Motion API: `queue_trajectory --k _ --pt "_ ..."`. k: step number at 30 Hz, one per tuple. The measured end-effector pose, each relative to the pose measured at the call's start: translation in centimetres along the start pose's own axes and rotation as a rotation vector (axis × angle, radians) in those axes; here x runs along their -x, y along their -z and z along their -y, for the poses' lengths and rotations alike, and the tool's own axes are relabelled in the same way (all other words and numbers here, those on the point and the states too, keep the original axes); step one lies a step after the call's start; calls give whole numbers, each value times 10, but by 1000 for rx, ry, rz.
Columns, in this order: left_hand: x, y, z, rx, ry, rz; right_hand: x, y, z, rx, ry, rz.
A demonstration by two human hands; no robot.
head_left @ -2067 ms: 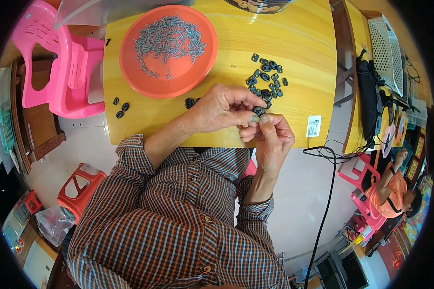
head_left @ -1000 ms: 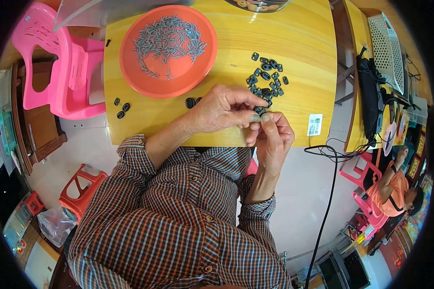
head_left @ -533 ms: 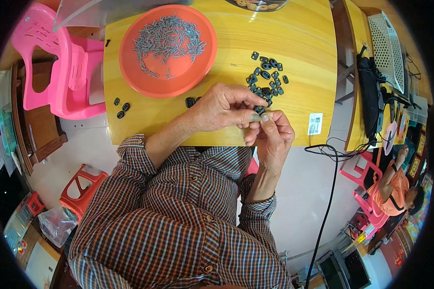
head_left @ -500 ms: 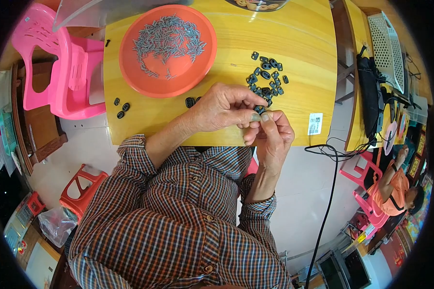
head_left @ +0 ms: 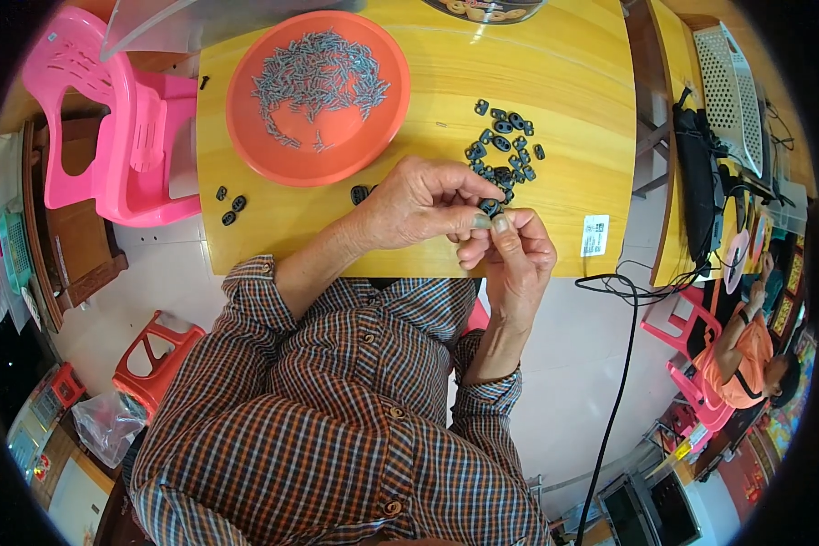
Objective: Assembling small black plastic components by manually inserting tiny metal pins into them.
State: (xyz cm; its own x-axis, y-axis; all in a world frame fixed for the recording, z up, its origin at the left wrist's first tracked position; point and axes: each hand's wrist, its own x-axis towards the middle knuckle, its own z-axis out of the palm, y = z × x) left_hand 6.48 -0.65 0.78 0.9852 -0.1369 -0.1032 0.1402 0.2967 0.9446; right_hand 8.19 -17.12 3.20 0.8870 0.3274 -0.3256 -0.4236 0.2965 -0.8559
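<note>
A small black part (head_left: pixel 490 207) was pinched between the fingertips of both hands just at the near edge of the yellow counter (head_left: pixel 555 82), a little to the right of the orange plate (head_left: pixel 246 136). The left hand (head_left: pixel 419 202) was curled closed, its thumb and forefinger pressed on the part from the plate's side, while the right hand (head_left: pixel 517 259) was held upright below and to the right of the plate, its fingertips closed on the same part from the other side. How much of the part was covered by the fingers could not be told. A loose heap of similar black parts (head_left: pixel 502 144) was spread on the counter just beyond the hands, to the right of the plate. The plate itself was filled with a scatter of small grey screws (head_left: pixel 318 77). One more black piece (head_left: pixel 359 194) was seen just below the plate's near rim, touching the left hand's knuckles or very close to them, and three black pieces (head_left: pixel 230 204) were lying near the counter's edge, below and to the left of the plate. A white sticker (head_left: pixel 595 235) was fixed at the counter's near edge, well to the right of the plate. A pink plastic chair (head_left: pixel 109 118) was stood to the left of the plate, beside the counter, and a black cable (head_left: pixel 623 364) was trailed across the floor far below and to the right of the plate.
</note>
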Motion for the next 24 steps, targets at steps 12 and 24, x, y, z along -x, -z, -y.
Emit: queue_trajectory --k 12,24 --pt "1 3 -1 29 -29 80 -3 17 -1 -21 -75 97" --pt "1 1 3 -21 -51 97 -3 13 0 39 -106 57"
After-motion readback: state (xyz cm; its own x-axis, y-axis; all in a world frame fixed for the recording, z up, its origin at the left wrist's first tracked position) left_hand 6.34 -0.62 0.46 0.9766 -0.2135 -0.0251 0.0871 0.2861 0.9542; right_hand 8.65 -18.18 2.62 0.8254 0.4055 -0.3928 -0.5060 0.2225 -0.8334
